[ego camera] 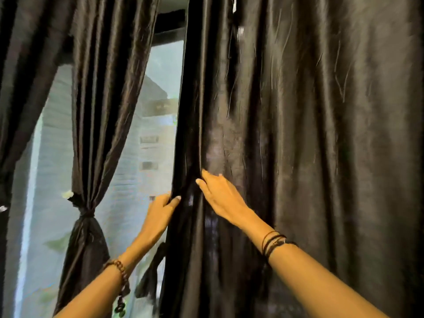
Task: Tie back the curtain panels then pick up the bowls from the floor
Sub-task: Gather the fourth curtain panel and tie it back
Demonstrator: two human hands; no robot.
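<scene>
satin-dark loose curtain panel (298, 134) hangs nearest, untied, filling right side. left hand (160, 214) curls round its inner edge, thumb in front, likely to gather cloth. right hand (220, 198) lies flat on folds, fingers straight, holding nothing, likely sweeping fabric toward left hand. tied panel (91, 134) farther left, already cinched by knot (87, 213). window (146, 145) beyond. bowls, floor out of view.

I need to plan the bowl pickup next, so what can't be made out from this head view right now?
- Bowls and floor: out of frame, below the bottom edge.
- Left hand fingertips: hidden behind the hanging curtain panel edge.
- Strap by that edge: blurred, its attachment unclear.
- Outside the window: smeared, unreadable.
- Right hand grip: fingers straight, no pinch visible.
</scene>
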